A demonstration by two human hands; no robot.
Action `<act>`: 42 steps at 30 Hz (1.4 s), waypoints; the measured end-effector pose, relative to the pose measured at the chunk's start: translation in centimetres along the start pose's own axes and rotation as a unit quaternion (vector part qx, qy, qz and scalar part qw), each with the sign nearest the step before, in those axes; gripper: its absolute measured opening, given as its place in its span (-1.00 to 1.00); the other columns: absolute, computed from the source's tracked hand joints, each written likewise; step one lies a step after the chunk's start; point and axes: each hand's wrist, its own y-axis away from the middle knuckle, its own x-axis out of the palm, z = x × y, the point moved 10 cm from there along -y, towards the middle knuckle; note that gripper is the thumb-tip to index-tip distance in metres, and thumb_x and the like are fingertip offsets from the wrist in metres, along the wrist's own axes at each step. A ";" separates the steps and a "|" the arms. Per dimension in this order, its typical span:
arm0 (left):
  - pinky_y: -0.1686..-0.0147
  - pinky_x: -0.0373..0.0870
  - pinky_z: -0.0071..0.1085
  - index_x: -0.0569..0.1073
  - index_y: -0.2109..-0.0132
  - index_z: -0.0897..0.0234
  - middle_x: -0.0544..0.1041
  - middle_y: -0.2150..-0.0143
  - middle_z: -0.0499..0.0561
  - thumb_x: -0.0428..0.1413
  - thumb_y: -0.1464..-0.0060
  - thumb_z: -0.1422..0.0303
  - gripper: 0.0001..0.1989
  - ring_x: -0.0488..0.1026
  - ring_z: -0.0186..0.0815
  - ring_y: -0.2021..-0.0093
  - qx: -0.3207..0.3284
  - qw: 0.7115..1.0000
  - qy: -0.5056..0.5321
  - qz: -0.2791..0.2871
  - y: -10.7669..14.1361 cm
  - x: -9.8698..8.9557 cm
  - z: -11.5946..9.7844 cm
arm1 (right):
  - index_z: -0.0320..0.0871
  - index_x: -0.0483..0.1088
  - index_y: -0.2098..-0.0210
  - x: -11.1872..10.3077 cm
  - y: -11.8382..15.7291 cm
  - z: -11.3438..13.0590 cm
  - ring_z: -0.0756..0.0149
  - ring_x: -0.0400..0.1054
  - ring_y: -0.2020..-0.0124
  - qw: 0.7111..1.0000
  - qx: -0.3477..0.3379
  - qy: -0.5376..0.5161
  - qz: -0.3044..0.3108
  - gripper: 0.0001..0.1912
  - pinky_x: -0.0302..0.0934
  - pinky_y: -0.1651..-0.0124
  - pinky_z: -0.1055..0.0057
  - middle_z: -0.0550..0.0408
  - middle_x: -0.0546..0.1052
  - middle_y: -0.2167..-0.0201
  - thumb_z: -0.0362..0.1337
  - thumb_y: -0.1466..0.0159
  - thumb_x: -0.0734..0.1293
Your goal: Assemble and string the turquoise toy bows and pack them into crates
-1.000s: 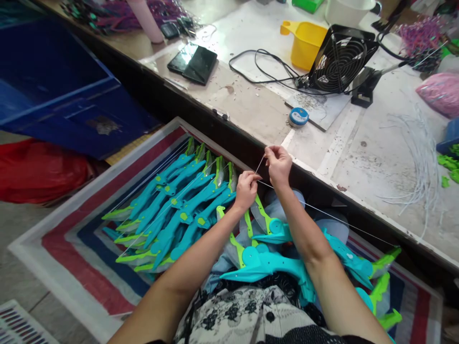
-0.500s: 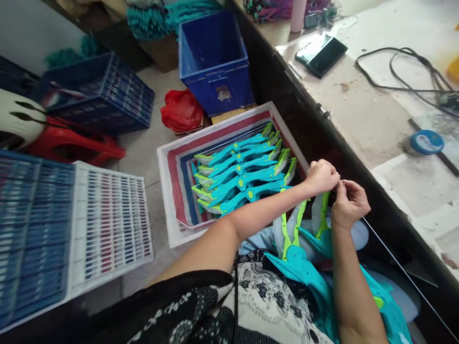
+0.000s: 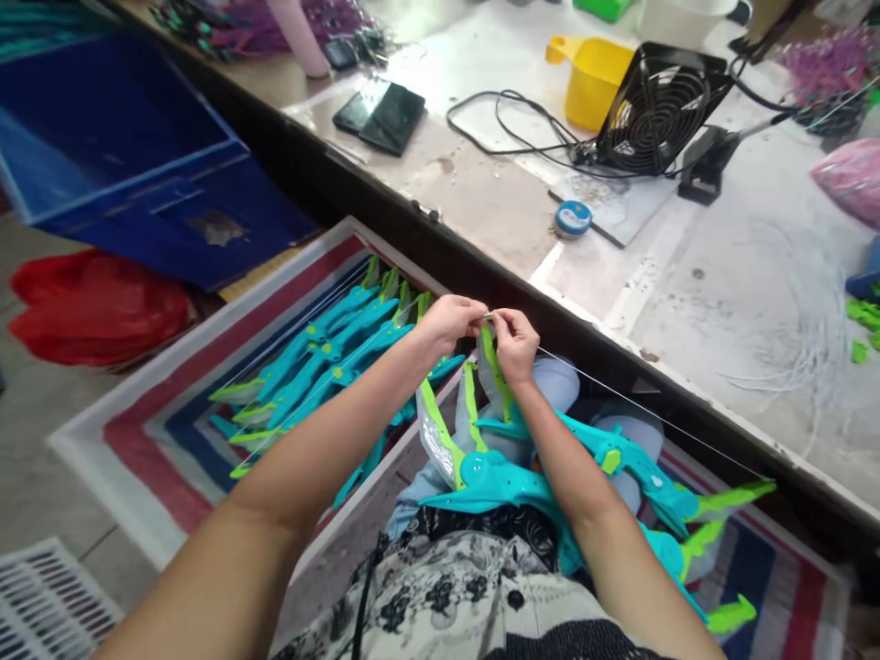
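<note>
- Workbench [image 3: 481, 197] in the head view: a pale, stained top with a dark edge runs diagonally from upper left to lower right.
- On it lie a black folding case [image 3: 391, 117], a yellow cup [image 3: 595, 84] just beside a black fan [image 3: 656, 119], 1 round blue-lidded tin [image 3: 573, 217], a pink bag [image 3: 852, 183] and a spread of loose white strands [image 3: 804, 344].
- At the left stand a blue bin [image 3: 226, 206], a red bag [image 3: 96, 307] near it, and a white slatted crate [image 3: 51, 596] at the lower corner.
- Below the bench edge, a white-rimmed crate [image 3: 144, 522] with a red, white and blue lining holds several turquoise-and-green bows in a row [image 3: 336, 348], partly hidden by the left forearm.
- Across the person's lap lie more turquoise-and-green bows [image 3: 512, 481], green ends pointing up and out to both sides.
- Left hand [image 3: 450, 323]: fingertips pinched together on the white string [image 3: 653, 401], at an upright green tip [image 3: 493, 367].
- Right hand [image 3: 517, 346]: thumb and finger closed on the string, just beside the left fingertips.
- From there the string runs taut to a green tip at the right; the held end is too small to make out.
</note>
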 end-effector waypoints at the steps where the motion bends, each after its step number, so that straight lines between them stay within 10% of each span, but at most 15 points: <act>1: 0.57 0.25 -0.54 0.46 0.53 0.37 0.42 0.59 -0.01 0.25 0.21 0.53 -0.90 0.33 -0.43 0.56 -0.020 0.999 0.039 -0.006 0.0 0.0 0.3 | -0.15 0.47 0.39 0.1 0.1 0.1 0.31 0.43 0.31 1.000 -0.009 0.001 0.007 -0.79 0.33 0.18 0.37 0.05 0.55 0.38 -0.20 -0.30 0.29; 8: 0.43 0.37 -0.44 0.43 0.52 0.39 0.42 0.57 -0.01 0.20 0.14 0.59 -0.89 0.38 -0.40 0.53 -0.032 0.998 0.045 -0.032 0.2 0.4 0.1 | -0.11 0.42 0.42 0.6 0.6 0.8 0.26 0.37 0.24 0.992 -0.074 0.096 0.022 -0.77 0.27 0.11 0.31 0.04 0.54 0.35 -0.24 -0.35 0.25; 15: 0.38 0.35 -0.45 0.39 0.44 0.28 0.48 0.48 -0.06 0.10 0.00 0.56 -0.88 0.42 -0.36 0.45 0.209 0.952 -0.164 -0.151 1.7 0.3 -3.2 | -0.12 0.48 0.36 0.2 0.1 -0.4 0.29 0.43 0.27 0.997 -0.026 0.068 0.005 -0.81 0.30 0.13 0.34 0.06 0.57 0.33 -0.25 -0.34 0.27; 29: 0.53 0.37 -0.54 0.50 0.43 0.40 0.46 0.55 -0.05 0.39 0.22 0.43 -0.78 0.38 -0.46 0.56 0.040 0.998 0.046 0.019 -0.7 0.3 -0.2 | -0.08 0.61 0.21 1.1 -1.6 -1.4 0.38 0.41 0.15 0.998 0.010 -0.051 0.029 -0.80 0.35 0.03 0.43 0.07 0.48 0.23 -0.25 -0.33 0.31; 42: 0.51 0.39 -0.53 0.46 0.45 0.39 0.45 0.57 -0.06 0.30 0.15 0.49 -0.86 0.39 -0.45 0.57 0.030 0.997 0.057 -0.031 -0.6 0.5 0.3 | -0.17 0.53 0.05 2.3 -1.6 -4.3 0.37 0.46 0.24 0.990 0.087 -0.090 0.067 -0.70 0.41 0.11 0.40 0.07 0.57 0.27 -0.18 -0.32 0.29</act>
